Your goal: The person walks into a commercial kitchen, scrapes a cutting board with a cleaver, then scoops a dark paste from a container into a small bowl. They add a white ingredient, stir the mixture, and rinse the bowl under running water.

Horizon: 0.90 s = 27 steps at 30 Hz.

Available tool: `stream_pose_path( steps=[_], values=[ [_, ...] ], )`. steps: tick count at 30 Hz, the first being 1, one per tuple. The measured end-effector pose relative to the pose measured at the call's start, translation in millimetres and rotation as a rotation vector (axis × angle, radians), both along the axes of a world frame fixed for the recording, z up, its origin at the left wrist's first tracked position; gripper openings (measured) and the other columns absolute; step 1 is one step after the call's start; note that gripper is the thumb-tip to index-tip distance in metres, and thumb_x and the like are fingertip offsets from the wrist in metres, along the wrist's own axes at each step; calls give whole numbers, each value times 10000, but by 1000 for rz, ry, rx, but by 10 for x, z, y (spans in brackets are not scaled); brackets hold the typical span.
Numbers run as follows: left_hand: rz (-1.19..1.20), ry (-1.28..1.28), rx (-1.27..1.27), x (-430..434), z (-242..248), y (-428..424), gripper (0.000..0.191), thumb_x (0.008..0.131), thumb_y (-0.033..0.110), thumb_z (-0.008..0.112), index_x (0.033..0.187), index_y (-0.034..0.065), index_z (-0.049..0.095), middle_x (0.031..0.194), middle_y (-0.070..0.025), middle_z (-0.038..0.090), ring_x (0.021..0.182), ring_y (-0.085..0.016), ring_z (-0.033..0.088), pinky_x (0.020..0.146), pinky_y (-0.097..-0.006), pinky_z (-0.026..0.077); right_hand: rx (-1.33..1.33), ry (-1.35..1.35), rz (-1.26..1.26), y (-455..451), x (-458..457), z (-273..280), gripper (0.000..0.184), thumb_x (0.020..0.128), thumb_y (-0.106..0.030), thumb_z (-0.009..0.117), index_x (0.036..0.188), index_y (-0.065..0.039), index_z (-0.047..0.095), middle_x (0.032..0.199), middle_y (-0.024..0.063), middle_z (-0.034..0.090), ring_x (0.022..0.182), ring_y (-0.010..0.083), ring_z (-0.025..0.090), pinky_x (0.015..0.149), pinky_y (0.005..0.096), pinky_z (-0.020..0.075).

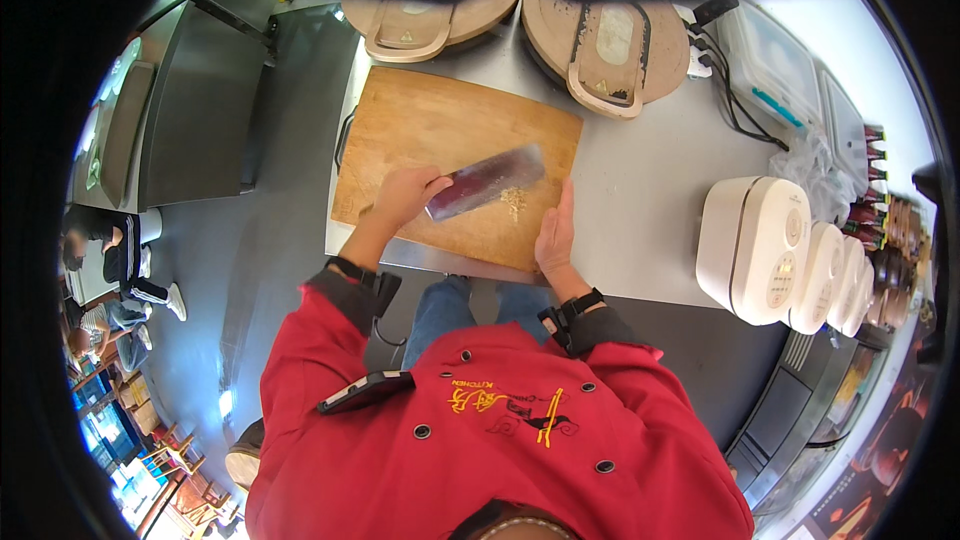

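Note:
My left hand (pixel 405 199) grips a wide-bladed cleaver (pixel 487 180) at its handle end. The blade slants up to the right over a wooden cutting board (pixel 435 116). A small heap of finely chopped pale food (pixel 514 202), which I cannot identify more exactly, lies on the board beside the blade's lower right part. My right hand (pixel 556 232) rests at the board's lower right edge with its fingers extended upward, holding nothing. The cleaver's handle is mostly hidden by my left hand.
Two round lidded appliances (pixel 607 52) stand behind the board on the metal counter (pixel 645 187). A row of white rice cookers (pixel 754 247) is at the right. Black cables (pixel 731 97), a clear plastic box (pixel 772 60) and bottles line the back right. People sit far left.

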<state>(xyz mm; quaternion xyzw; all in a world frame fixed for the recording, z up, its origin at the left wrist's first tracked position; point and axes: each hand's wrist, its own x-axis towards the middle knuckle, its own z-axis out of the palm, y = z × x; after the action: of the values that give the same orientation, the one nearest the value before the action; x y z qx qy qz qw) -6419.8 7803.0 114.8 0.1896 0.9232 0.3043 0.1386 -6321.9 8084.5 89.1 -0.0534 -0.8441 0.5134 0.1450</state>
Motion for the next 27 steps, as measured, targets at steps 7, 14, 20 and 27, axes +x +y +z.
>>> stream_pose_path(
  steps=[7, 14, 20, 27],
  values=[
    [616, -187, -35, 850, 88, 35, 375, 854, 382, 627, 827, 16, 554, 724, -202, 624, 710, -405, 614, 626, -480, 470, 71, 41, 85, -36, -287, -22, 591, 980, -293, 363, 1424, 79, 243, 1478, 258, 271, 1375, 404, 255, 1134, 419, 202],
    [740, -237, 87, 1339, 20, 589, 362, 856, 357, 626, 889, 10, 527, 748, -220, 638, 724, -433, 619, 647, -498, 484, 186, 87, 173, -102, -418, -141, 616, 976, -350, 372, 1416, 66, 264, 1452, 274, 302, 1354, 430, 278, 1127, 447, 212],
    [489, -201, 113, 1682, -63, 945, 375, 885, 389, 574, 903, 23, 493, 754, -241, 633, 719, -451, 610, 632, -539, 469, 202, 79, 257, -125, -427, -103, 645, 981, -410, 339, 1407, 69, 277, 1441, 276, 315, 1338, 434, 294, 1121, 461, 218],
    [561, -307, 117, 1517, -63, 1489, 336, 878, 315, 605, 897, 7, 474, 759, -263, 623, 755, -456, 607, 627, -515, 471, 208, 91, 267, -122, -440, -101, 656, 992, -435, 297, 1419, 62, 257, 1462, 252, 297, 1357, 411, 270, 1131, 454, 193]
  ],
)
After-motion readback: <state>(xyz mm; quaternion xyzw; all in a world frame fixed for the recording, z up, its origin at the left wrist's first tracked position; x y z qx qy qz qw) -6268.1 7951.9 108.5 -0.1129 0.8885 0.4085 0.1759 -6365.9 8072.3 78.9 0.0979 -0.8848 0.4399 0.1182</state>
